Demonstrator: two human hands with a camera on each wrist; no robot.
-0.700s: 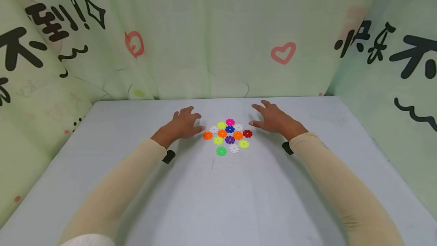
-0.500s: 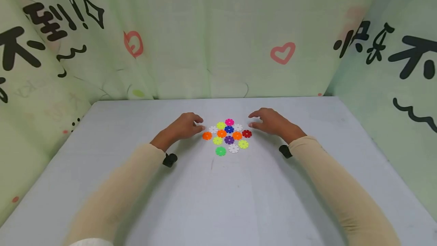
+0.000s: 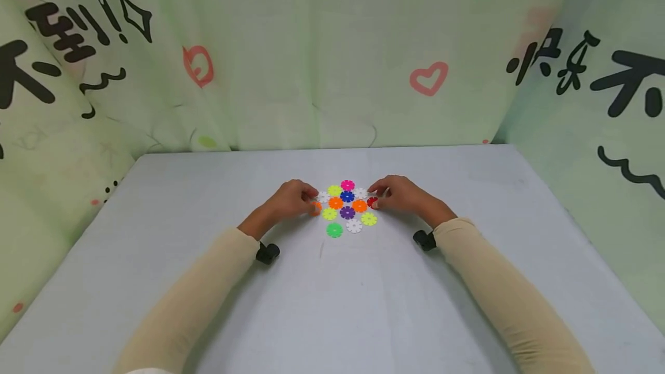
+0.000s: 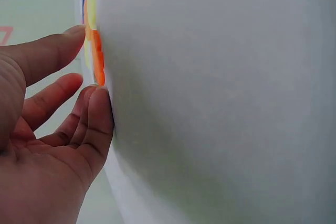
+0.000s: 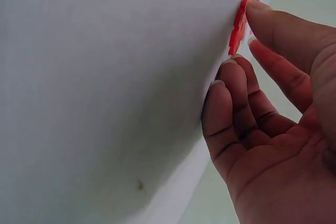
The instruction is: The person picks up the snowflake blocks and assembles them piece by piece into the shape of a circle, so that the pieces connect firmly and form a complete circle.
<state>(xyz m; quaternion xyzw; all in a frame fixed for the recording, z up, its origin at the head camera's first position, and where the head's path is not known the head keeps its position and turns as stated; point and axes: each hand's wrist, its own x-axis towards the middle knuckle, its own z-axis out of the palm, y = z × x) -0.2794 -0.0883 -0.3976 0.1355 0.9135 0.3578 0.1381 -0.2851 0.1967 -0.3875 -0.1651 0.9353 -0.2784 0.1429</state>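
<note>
Flat notched plastic discs lie in a cluster on the white table, seen in the head view. At the cluster's left edge, my left hand (image 3: 295, 199) reaches an orange disc (image 3: 318, 207), its thumb over part of it. The left wrist view shows that orange disc (image 4: 98, 59) between thumb and fingertips, which stand apart. On the opposite edge, my right hand (image 3: 399, 194) is at a red disc (image 3: 372, 201). Its thumb touches one end of the red disc (image 5: 238, 27) in the right wrist view; the other fingertips rest low by the table. Both discs still lie on the table.
Between the hands lie a blue disc (image 3: 347, 196), a purple disc (image 3: 347, 212), a pink disc (image 3: 347, 185) and several others. A green disc (image 3: 335, 229) is nearest the front. Printed pale curtains (image 3: 312, 62) stand behind and beside the table (image 3: 337, 305).
Both hands have moved inward and down to the cluster's edges, and their spread fingers have drawn in. My thumbs now cover parts of the orange and red discs. The discs keep their arrangement.
</note>
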